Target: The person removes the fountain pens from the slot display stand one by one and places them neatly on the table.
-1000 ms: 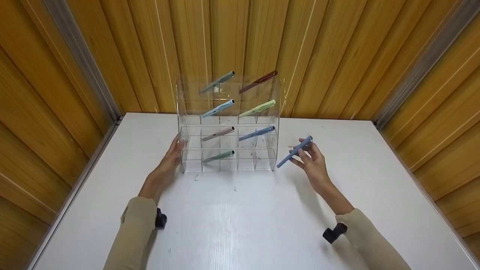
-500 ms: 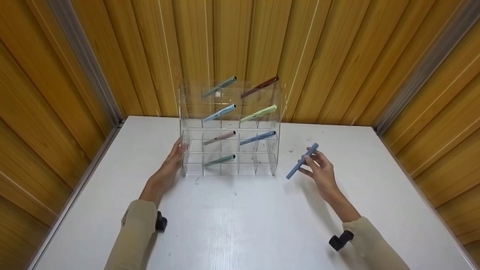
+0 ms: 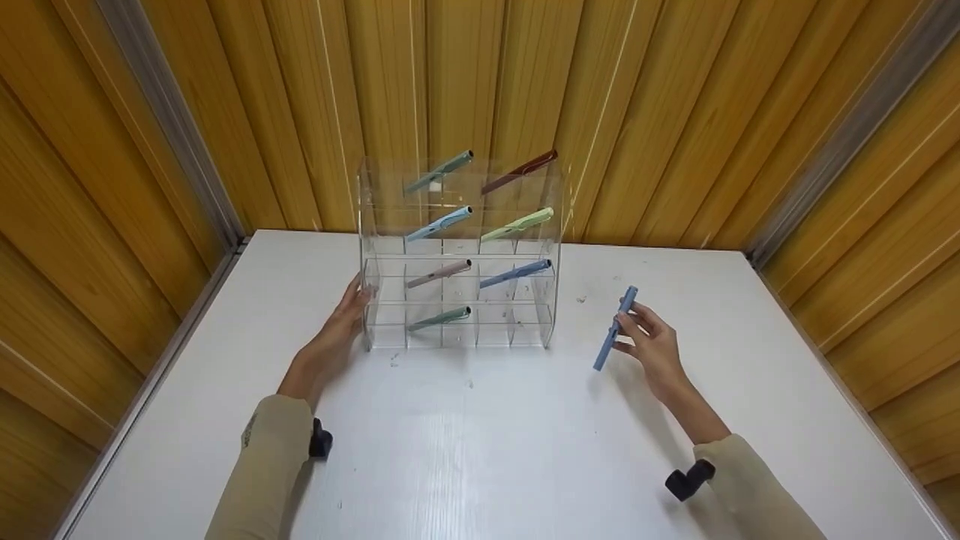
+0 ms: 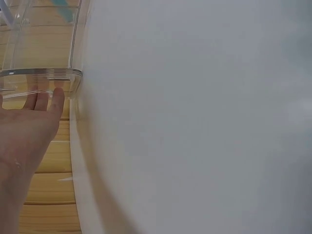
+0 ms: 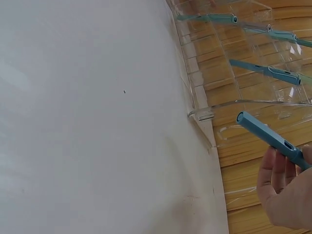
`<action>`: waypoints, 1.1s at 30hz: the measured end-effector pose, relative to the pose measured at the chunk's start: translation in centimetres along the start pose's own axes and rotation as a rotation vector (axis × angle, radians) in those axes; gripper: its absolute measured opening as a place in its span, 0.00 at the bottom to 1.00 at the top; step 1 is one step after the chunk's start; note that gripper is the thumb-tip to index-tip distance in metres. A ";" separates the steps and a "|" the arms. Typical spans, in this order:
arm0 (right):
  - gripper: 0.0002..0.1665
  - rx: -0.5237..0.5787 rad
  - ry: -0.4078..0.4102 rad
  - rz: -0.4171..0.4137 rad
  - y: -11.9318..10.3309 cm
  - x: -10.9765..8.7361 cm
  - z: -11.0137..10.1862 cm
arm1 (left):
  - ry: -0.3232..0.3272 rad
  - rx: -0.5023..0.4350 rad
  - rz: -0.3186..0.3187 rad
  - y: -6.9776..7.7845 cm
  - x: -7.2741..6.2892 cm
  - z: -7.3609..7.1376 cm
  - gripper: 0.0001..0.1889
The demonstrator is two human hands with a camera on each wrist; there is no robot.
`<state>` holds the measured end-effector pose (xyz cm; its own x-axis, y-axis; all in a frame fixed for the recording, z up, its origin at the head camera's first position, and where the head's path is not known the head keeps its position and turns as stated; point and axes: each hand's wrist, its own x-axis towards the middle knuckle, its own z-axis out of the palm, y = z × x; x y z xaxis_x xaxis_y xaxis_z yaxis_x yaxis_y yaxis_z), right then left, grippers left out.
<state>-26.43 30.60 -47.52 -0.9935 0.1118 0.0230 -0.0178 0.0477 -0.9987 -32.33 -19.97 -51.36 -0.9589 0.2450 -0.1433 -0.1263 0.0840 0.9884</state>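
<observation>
Rack (image 3: 495, 337) near blue pen (image 3: 612, 335); white table (image 3: 480, 450) below, wooden wall (image 3: 457, 75) behind.

Ridged wood-grain panelling (image 3: 457, 75) stands at twelve o'clock, meeting matching side walls (image 3: 67, 247) (image 3: 885, 247) at nine and three along grey corner posts (image 3: 172, 112) (image 3: 848, 135) at ten and two. Pale glare (image 3: 446, 450) streaks the white tabletop (image 3: 570, 450) toward six.

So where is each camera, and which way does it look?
Head: on the person's head, facing forward and down at the clear rack; left grip, right grip and both sleeves show.
Left wrist: on that wrist, facing the white table and rack's edge; left grip shows.
Right wrist: on that wrist, facing the table and rack; right grip shows, holding a blue pen.
Head and right wrist views share that pen.
</observation>
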 end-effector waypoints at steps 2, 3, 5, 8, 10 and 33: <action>0.22 0.002 0.007 0.006 0.0 -0.1 -0.2 | 0.001 -0.002 -0.004 0.1 0.0 -0.1 0.37; 0.22 0.000 0.008 0.009 0.1 -0.1 -0.2 | 0.000 -0.001 -0.007 0.2 -0.1 -0.1 0.37; 0.21 0.002 0.005 0.018 0.2 0.0 -0.3 | 0.003 0.007 -0.014 0.2 -0.1 -0.2 0.37; 0.22 0.002 -0.008 0.045 0.5 0.3 -0.1 | 0.013 0.019 -0.017 0.2 -0.3 -0.4 0.37; 0.25 -0.013 -0.021 0.071 0.7 0.5 0.0 | 0.012 0.030 -0.012 0.1 -0.5 -0.6 0.37; 0.35 -0.085 -0.075 0.142 1.6 1.6 0.8 | 0.000 -0.048 -0.016 -0.2 0.2 -0.3 0.36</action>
<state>-28.11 30.06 -49.12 -0.9910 0.0489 -0.1243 0.1294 0.1207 -0.9842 -32.59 -20.18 -51.60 -0.9565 0.2444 -0.1595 -0.1540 0.0416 0.9872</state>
